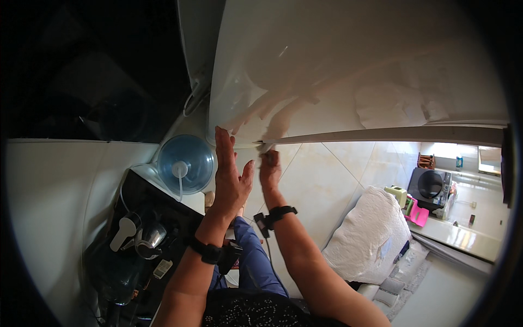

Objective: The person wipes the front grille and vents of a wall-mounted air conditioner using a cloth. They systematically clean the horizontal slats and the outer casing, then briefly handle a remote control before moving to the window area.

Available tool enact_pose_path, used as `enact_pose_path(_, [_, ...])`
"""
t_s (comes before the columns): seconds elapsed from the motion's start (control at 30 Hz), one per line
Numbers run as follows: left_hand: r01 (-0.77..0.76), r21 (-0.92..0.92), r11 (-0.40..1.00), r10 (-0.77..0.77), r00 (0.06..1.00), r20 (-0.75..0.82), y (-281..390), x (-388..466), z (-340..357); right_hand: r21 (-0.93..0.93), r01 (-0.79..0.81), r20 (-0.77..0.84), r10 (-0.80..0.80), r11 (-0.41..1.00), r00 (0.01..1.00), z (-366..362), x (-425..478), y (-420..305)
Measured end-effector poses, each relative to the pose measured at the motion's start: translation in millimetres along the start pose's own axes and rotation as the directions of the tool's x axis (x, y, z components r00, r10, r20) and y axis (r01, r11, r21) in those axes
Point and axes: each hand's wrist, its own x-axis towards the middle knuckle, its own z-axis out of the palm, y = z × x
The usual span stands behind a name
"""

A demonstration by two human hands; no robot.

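Observation:
A large glossy white panel (327, 81), perhaps an appliance or cabinet front, fills the upper view and mirrors both arms. My left hand (233, 171) is raised flat by its lower left corner, thumb apart from the fingers and nothing held. Whether its fingertips touch the panel cannot be told. To the right, my right hand (270, 165) is closed around a small whitish item (266, 148), blurred and mostly hidden, at the panel's lower edge (327, 135). Dark bands with small devices circle both wrists.
Left of my hands stands a blue water bottle (188, 151) with a tube in its cap. A dark-topped stand (171, 212) holds a metal kettle (150, 241) and a remote control (163, 269). At right are a white-covered piece of furniture (367, 237), a pink plastic stool (416, 213) and a washing machine (429, 186).

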Motion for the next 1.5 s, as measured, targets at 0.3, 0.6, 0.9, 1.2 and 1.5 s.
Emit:
enact_pose_path(0.3, [-0.004,0.052,0.999,0.002,0.999,0.041,-0.7,1.9,-2.1,-0.164,0.162,-0.019,-0.167,0.973,0.986,6.0,9.4,32.2])
enact_pose_path(0.6, [0.013,0.106,0.994,-0.019,0.998,0.056,0.1,0.1,-13.3,0.113,0.049,0.018,-0.051,0.992,0.999,12.9,-16.1,-1.5])
enact_pose_path(0.9, [0.021,0.086,0.996,-0.029,0.996,0.086,4.1,4.0,-14.6,-0.394,0.130,-0.076,-0.174,0.910,0.982,-4.4,9.3,19.0])
enact_pose_path(1.2, [0.054,0.100,0.993,-0.065,0.993,0.102,4.4,2.2,-20.2,-0.380,0.228,0.002,-0.245,0.896,0.969,0.1,-18.1,-7.6])
enact_pose_path(1.5, [0.185,-0.042,0.982,-0.182,0.981,0.063,-25.5,-11.9,-14.7,0.440,-0.494,0.600,0.164,0.749,0.783,-85.7,-42.3,-37.5])
